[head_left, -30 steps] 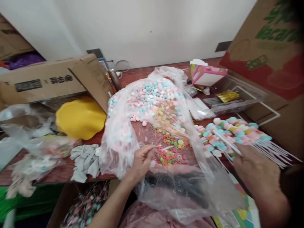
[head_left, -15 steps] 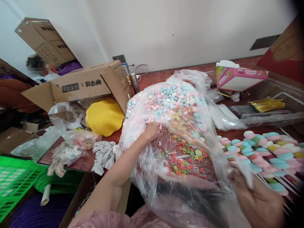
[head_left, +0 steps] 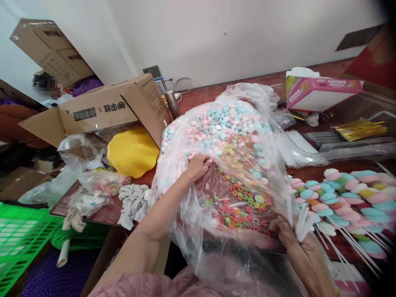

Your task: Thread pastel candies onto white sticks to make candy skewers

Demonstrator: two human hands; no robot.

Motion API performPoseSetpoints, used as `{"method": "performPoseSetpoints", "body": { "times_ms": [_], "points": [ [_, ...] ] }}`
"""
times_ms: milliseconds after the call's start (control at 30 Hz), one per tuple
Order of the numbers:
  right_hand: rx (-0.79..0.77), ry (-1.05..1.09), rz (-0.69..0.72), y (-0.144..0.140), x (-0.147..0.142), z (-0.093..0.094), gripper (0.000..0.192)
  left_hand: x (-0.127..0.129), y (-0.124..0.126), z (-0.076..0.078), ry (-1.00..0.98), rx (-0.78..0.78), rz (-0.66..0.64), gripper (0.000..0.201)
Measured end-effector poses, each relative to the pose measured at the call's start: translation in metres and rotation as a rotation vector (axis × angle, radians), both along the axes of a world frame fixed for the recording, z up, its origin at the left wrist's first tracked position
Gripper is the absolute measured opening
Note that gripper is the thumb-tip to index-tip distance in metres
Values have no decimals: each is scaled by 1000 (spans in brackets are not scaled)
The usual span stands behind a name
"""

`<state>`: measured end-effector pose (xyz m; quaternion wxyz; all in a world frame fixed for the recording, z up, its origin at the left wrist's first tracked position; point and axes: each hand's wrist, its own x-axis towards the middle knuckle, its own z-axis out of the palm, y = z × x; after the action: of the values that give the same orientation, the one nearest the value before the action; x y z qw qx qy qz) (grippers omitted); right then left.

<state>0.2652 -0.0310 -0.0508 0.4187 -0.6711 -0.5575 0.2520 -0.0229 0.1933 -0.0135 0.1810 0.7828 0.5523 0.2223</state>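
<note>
Marshmallows (head_left: 222, 123), pastel pink, blue and white, lie heaped inside a big clear plastic bag (head_left: 185, 214) spread over the dark red tabletop (head_left: 210, 93). From the head view, the left hand (head_left: 198, 166) reaches into the bag's mouth, fingers curled down at the near edge of the heap; whether it has pinched a piece I cannot tell. Just below it, in the bag, sits a scatter of small coloured ring sweets (head_left: 241, 206). The right hand (head_left: 301, 251) is closed around a bunch of thin white sticks (head_left: 298, 218), at the bag's right side. Right of that, finished marshmallow skewers (head_left: 346, 202) lie side by side on the tabletop. Left of the bag is a yellow bowl (head_left: 133, 150) under an open cardboard box (head_left: 99, 109), with a grey cloth (head_left: 133, 204) and crumpled bags (head_left: 89, 189) nearby. A pink carton (head_left: 321, 93) stands at the back, a green crate (head_left: 18, 239) low at the left.
</note>
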Motion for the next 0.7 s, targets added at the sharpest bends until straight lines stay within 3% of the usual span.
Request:
{"method": "performPoseSetpoints", "body": {
  "times_ms": [233, 433, 567, 700],
  "points": [
    [33, 9, 27, -5, -4, -11, 40, 5, -39, -3, 88, 80, -196, 16],
    [129, -5, 83, -12, -2, -30, 34, -16, -104, -5, -15, 165, -307, 20],
    [116, -36, 181, -11, -3, -25, 33, -23, -145, -2, -270, 149, -196, 15],
    [62, -24, 236, -6, -4, -7, 36, -25, -144, 4, -487, -35, 88, 19]
  ]
}}
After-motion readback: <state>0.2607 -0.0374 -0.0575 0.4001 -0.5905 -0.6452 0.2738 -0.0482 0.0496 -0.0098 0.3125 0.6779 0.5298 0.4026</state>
